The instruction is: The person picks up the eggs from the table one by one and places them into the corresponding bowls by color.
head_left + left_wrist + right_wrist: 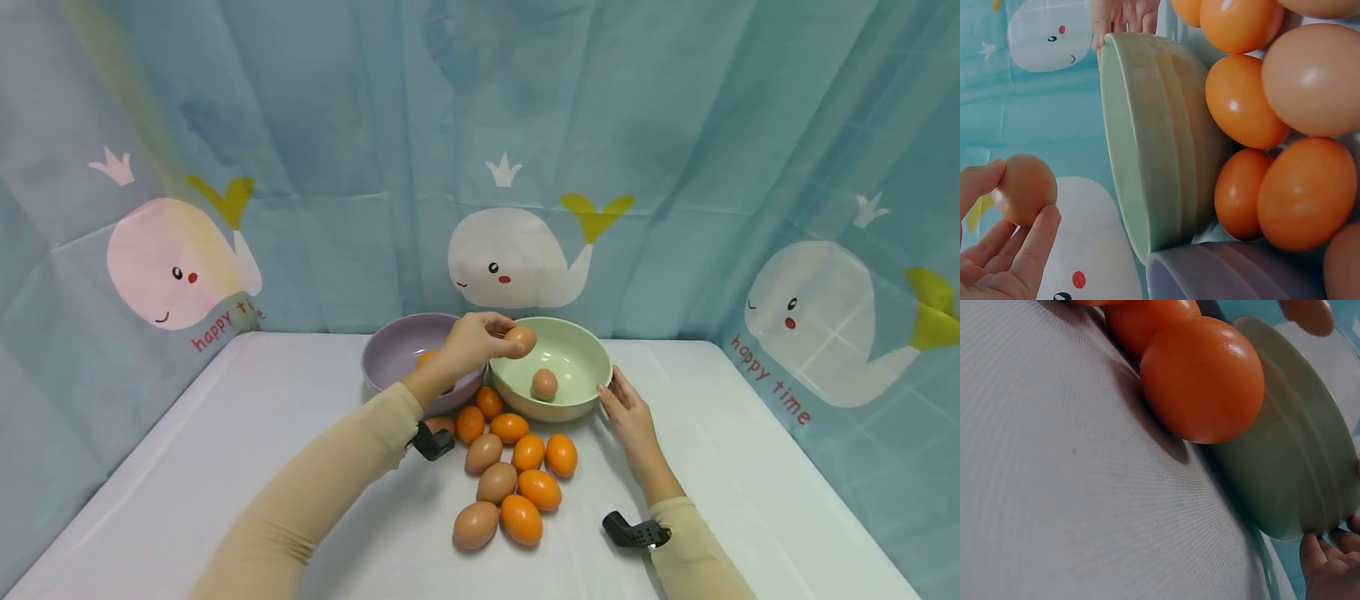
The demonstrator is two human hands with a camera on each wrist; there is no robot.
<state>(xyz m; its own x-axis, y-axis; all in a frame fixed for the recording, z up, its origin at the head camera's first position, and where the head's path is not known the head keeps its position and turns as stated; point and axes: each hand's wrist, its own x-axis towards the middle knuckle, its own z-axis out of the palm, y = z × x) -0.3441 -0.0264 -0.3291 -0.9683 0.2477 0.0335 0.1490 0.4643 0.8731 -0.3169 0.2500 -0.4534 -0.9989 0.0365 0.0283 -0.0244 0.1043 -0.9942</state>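
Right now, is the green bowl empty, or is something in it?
Not empty: in the head view, a brown egg lies inside the green bowl.

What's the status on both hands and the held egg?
Left hand pinching brown egg above green bowl. Right hand touching bowl's side. Another egg inside; nothing visibly blocking.

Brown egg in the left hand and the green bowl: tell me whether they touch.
Apart. The left wrist view shows it: the left hand pinches the brown egg, with curtain visible between egg and green bowl.
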